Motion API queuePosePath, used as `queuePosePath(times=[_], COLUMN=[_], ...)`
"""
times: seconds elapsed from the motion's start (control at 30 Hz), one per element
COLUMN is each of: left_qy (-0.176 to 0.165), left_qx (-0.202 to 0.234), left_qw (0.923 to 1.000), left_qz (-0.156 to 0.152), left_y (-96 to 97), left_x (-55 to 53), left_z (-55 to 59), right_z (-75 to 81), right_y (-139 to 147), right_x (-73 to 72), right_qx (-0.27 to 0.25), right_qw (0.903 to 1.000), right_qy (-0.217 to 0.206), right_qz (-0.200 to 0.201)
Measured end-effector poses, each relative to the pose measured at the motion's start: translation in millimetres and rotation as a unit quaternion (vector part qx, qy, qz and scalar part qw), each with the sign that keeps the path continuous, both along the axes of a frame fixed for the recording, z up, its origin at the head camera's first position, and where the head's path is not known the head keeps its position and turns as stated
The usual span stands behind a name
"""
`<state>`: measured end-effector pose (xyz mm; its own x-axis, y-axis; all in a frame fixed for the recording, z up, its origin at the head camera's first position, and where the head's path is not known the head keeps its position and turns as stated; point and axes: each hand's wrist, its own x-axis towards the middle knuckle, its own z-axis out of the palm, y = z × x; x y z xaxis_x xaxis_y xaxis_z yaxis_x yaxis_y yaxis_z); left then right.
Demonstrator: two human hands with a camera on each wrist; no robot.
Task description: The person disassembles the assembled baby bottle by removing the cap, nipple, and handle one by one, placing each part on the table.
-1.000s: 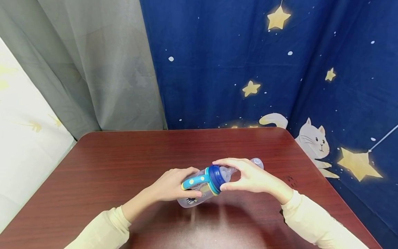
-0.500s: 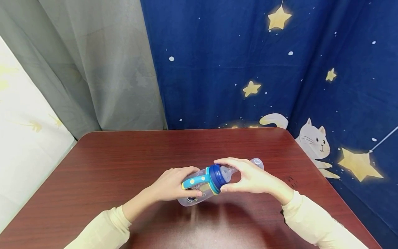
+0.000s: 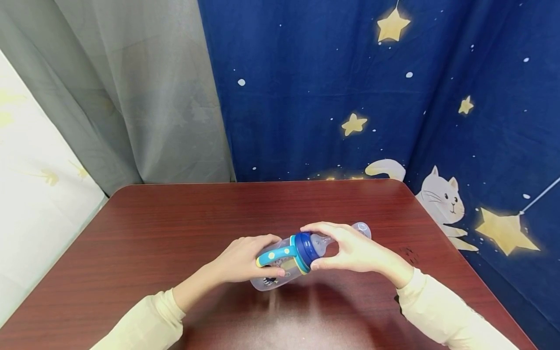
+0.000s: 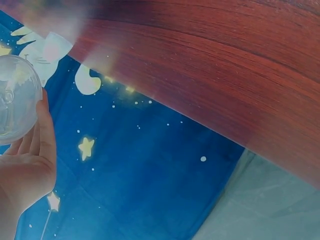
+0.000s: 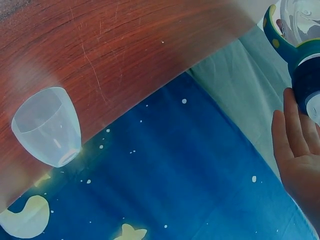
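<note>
Clear plastic bottle (image 3: 288, 264), held over the worktop (image 3: 153, 228), well in from its far edge — your left hand (image 3: 242, 258) grips it, your right hand (image 3: 350, 247) pinches the blue collar (image 3: 306, 246). Likely a collar-turning step — next move calls for a steady left grip.

Bottle body (image 3: 288, 264): clear plastic, smooth, glossy. Handle (image 3: 276, 255): teal plastic, smooth. Collar (image 3: 307, 245): dark blue plastic, glossy. Teat (image 3: 321, 243): translucent, smooth, rubber-like. Cap (image 5: 47, 127): translucent plastic, smooth, slight sheen. Bench (image 3: 197, 209): reddish-brown wood grain, polished (fine scratches (image 5: 90, 57) noted in the right wrist view). Blue curtain (image 3: 302, 107) and grey curtain (image 3: 166, 97): cloth, matt. Sleeves (image 3: 442, 308): cloth, matt.
</note>
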<state>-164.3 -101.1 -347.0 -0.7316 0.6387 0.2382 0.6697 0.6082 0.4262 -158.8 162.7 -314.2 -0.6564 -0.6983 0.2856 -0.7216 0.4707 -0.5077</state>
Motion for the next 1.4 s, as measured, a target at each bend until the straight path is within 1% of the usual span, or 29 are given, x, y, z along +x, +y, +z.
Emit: queuePosePath(times=[0.3, 0.43, 0.5, 0.53, 0.67, 0.77, 0.9, 1.03, 1.17, 1.27, 1.4], left_qy=[-0.003, 0.000, 0.000, -0.001, -0.004, -0.007, -0.014, -0.012, -0.009, -0.007, -0.002], left_qx=[0.006, 0.008, 0.008, 0.009, 0.009, 0.008, 0.008, 0.004, 0.004, 0.008, 0.009], left_qw=[1.0000, 1.0000, 1.0000, 1.0000, 1.0000, 0.9999, 0.9999, 0.9999, 0.9999, 0.9999, 0.9999], left_qz=[-0.004, -0.003, -0.002, -0.002, 0.001, 0.004, 0.006, 0.004, 0.003, -0.001, -0.007], left_y=[-0.9, -1.1, -1.2, -1.2, -1.3, -1.3, -1.6, -1.8, -1.8, -1.3, -0.2], left_x=[-0.4, -0.7, -0.6, -0.6, -0.4, -0.4, 0.1, 0.1, -0.1, -0.1, -0.1], left_z=[-0.8, -1.3, -1.1, -0.9, -0.7, -0.6, -0.2, -0.4, -1.9, -3.2, -3.7], right_z=[0.6, 0.2, 0.0, -0.1, -0.4, 0.3, 1.4, 0.8, -2.4, -5.2, -6.3], right_y=[0.9, 0.8, 0.8, 1.0, 1.6, 1.7, 2.0, 2.5, 2.5, 1.7, 0.2], right_x=[-0.8, -0.9, -1.2, -1.4, -2.0, -1.6, -0.7, -0.6, -0.6, -0.8, -0.9], right_qx=[-0.007, -0.008, -0.004, -0.002, 0.004, 0.004, -0.004, -0.010, -0.010, -0.014, -0.022], right_qw=[0.9996, 0.9993, 0.9993, 0.9994, 0.9999, 0.9999, 0.9995, 0.9990, 0.9995, 0.9997, 0.9997], right_qy=[0.000, 0.024, 0.028, 0.028, 0.000, -0.006, 0.011, 0.021, 0.004, 0.000, 0.013], right_qz=[0.029, 0.028, 0.024, 0.021, 0.014, 0.015, 0.030, 0.037, 0.028, 0.019, 0.004])
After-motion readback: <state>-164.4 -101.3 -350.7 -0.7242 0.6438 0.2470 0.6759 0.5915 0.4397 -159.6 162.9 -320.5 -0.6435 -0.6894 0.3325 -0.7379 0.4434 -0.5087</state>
